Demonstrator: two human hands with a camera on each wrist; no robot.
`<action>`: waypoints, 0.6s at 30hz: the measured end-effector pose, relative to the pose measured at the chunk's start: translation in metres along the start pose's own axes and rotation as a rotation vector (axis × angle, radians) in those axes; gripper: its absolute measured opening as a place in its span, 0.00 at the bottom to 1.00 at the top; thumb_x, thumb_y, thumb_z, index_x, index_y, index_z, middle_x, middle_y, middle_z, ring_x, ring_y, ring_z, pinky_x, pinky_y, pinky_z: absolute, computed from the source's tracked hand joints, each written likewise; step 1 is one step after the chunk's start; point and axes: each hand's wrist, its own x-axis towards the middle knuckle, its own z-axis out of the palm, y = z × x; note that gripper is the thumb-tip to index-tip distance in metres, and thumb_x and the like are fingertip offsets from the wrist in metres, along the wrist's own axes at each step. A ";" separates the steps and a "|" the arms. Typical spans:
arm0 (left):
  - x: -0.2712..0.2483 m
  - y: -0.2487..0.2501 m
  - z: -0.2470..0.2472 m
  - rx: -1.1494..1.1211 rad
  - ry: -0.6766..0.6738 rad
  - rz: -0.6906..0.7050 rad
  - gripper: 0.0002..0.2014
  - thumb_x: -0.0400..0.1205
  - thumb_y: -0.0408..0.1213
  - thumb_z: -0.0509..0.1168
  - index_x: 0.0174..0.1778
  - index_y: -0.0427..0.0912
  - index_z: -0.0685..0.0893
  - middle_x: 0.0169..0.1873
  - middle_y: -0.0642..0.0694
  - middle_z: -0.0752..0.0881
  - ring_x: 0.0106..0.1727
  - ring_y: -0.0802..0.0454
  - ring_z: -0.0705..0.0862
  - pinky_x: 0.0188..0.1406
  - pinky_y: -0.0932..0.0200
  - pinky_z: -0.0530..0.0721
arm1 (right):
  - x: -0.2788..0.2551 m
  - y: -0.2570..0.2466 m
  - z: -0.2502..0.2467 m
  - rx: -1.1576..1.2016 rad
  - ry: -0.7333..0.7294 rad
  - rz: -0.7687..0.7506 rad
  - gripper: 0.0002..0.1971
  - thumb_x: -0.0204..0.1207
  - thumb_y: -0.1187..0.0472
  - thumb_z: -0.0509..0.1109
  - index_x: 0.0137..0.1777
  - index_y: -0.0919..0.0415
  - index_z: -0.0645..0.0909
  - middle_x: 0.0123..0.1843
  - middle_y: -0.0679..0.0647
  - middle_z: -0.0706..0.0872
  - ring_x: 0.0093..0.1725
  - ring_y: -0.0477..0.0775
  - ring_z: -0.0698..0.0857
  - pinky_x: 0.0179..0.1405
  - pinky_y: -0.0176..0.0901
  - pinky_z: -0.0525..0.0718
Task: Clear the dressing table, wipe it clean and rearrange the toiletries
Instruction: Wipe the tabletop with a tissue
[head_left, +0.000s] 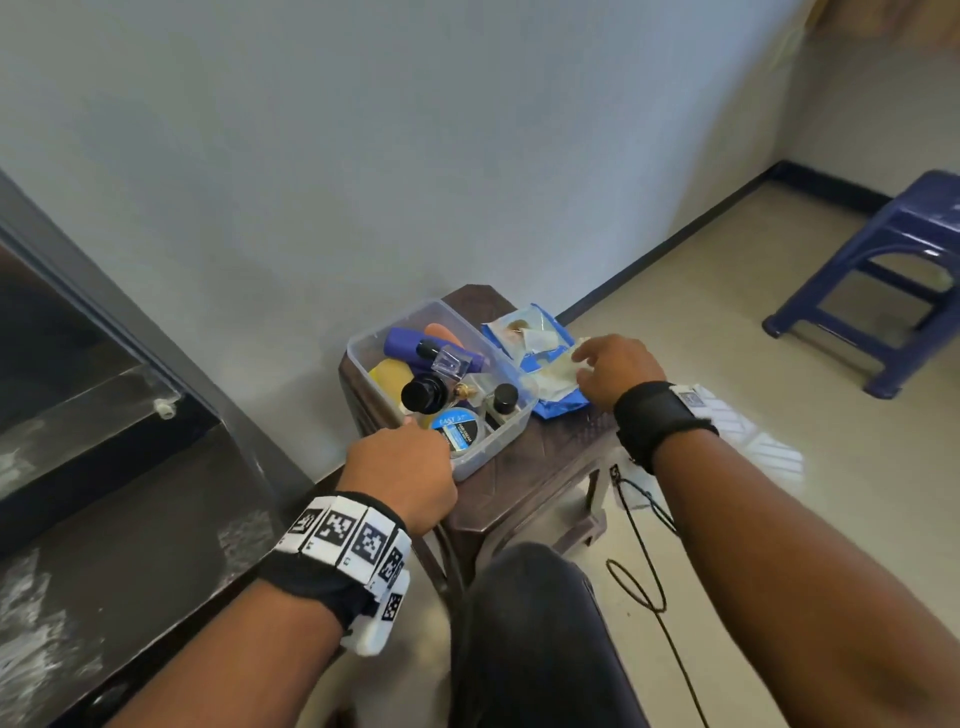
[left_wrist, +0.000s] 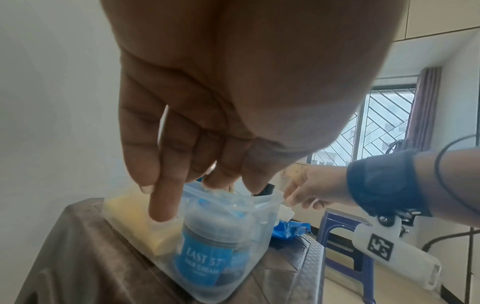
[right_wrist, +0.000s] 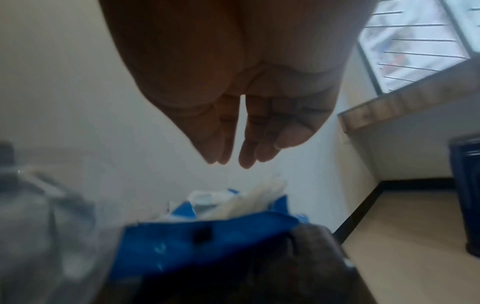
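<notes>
A clear plastic container (head_left: 500, 437) of toiletries stands on a brown plastic stool (head_left: 561, 457). It holds a blue-labelled hair cream jar (head_left: 460, 427), black-capped bottles and a purple tube. My left hand (head_left: 415, 428) rests on its near left corner. In the left wrist view one finger (left_wrist: 162, 205) lies straight down the container's wall (left_wrist: 259, 236) and the other fingertips sit at the rim. A blue wipes packet (head_left: 558, 404) lies right of the container with a pale wipe (head_left: 556, 371) sticking out. My right hand (head_left: 592, 361) hovers over it, fingers (right_wrist: 246, 156) straight and holding nothing.
The dark dressing table (head_left: 130, 519) with white smears runs along the left, beside a grey wall. A blue plastic stool (head_left: 893, 249) stands on the floor at the right. A black cable (head_left: 644, 571) dangles from my right wrist by my knee (head_left: 535, 623).
</notes>
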 end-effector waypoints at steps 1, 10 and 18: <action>-0.001 0.000 0.000 0.007 0.000 0.007 0.16 0.90 0.47 0.57 0.68 0.44 0.82 0.64 0.40 0.86 0.61 0.39 0.87 0.56 0.45 0.82 | 0.004 0.003 0.005 -0.058 -0.052 -0.034 0.16 0.81 0.58 0.72 0.67 0.46 0.87 0.69 0.53 0.86 0.62 0.55 0.84 0.63 0.46 0.83; -0.005 -0.001 0.001 0.041 -0.001 0.021 0.18 0.91 0.45 0.55 0.73 0.42 0.79 0.76 0.35 0.81 0.65 0.38 0.87 0.59 0.46 0.83 | 0.014 -0.007 0.040 -0.187 -0.060 -0.262 0.15 0.78 0.55 0.74 0.64 0.45 0.91 0.66 0.53 0.86 0.65 0.58 0.82 0.67 0.51 0.82; -0.006 -0.001 0.006 0.043 0.011 0.027 0.20 0.92 0.46 0.53 0.77 0.41 0.76 0.79 0.35 0.78 0.62 0.40 0.88 0.56 0.45 0.85 | 0.011 -0.006 0.043 -0.124 0.015 -0.245 0.07 0.82 0.60 0.70 0.54 0.57 0.89 0.55 0.56 0.87 0.56 0.58 0.84 0.58 0.49 0.87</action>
